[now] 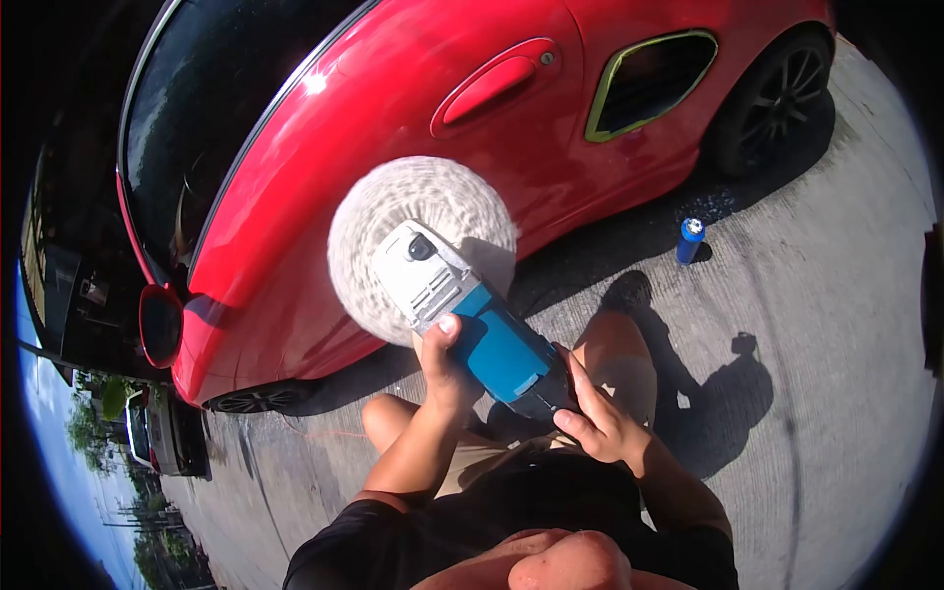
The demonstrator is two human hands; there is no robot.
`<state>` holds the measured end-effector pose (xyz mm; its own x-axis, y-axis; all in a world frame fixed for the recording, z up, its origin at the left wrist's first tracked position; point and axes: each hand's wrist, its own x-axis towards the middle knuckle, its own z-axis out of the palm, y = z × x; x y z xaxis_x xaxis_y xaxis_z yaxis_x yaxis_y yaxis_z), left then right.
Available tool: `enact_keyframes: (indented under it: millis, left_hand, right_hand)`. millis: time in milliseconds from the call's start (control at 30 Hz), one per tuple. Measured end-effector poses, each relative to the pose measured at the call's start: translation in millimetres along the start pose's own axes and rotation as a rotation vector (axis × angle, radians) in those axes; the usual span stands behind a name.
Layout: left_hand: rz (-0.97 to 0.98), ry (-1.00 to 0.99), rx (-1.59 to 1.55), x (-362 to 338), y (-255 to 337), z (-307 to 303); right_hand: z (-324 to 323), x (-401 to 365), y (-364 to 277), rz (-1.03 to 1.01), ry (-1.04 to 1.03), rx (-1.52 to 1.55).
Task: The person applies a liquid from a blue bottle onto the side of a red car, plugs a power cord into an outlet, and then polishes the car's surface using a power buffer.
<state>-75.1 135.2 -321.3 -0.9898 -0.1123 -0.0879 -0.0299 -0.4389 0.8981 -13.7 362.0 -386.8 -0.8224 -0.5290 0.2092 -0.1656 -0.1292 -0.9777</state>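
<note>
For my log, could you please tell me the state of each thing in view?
Door: shut.
Polisher: held off the ground.
Pad: blurred, seemingly spinning, against the door.
Bottle: upright, capped.
Left hand: shut on polisher.
Right hand: shut on polisher.

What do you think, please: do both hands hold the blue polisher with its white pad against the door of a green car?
Not quite: the car is red, not green. The head view shows the left hand and the right hand holding the blue polisher with its white pad against the door of the red car.
</note>
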Motion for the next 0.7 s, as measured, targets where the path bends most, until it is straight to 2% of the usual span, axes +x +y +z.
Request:
enact_keyframes:
  millis: [67,200,333,400,467,500,600,633,700]
  left_hand:
    - [-0.052,-0.023,0.039,14.4,5.9,12.2]
    - [-0.021,-0.136,0.04,38.9,26.7,63.7]
    - [-0.017,-0.233,-0.121,49.1,36.4,104.1]
    - [-0.053,-0.266,-0.119,56.3,36.9,118.7]
    - [-0.061,-0.286,-0.127,61.2,30.4,132.3]
    - [-0.078,-0.313,-0.128,63.8,28.9,137.2]
    - [-0.099,-0.304,-0.114,61.1,31.2,143.4]
    - [-0.083,-0.287,-0.126,57.2,33.6,143.4]
    - [-0.079,-0.274,-0.153,49.5,35.5,135.3]
  right_hand:
    - [-8.3,2.0,-27.8,-0.009,0.034,-0.044]
    - [-30.7,3.1,-83.2,0.171,0.134,-0.15]
    - [-37.7,0.7,-93.5,0.05,0.262,-0.393]
    - [-40.6,-1.5,-110.0,0.16,0.314,-0.379]
    - [-43.5,-1.4,-127.0,0.26,0.369,-0.198]
    - [-44.0,-2.8,-121.2,0.16,0.404,-0.324]
    - [-45.6,-8.6,-135.8,0.237,0.433,-0.241]
    - [-46.1,-9.4,-135.5,0.218,0.422,-0.282]
    - [-45.3,-3.1,-149.4,0.324,0.336,-0.182]
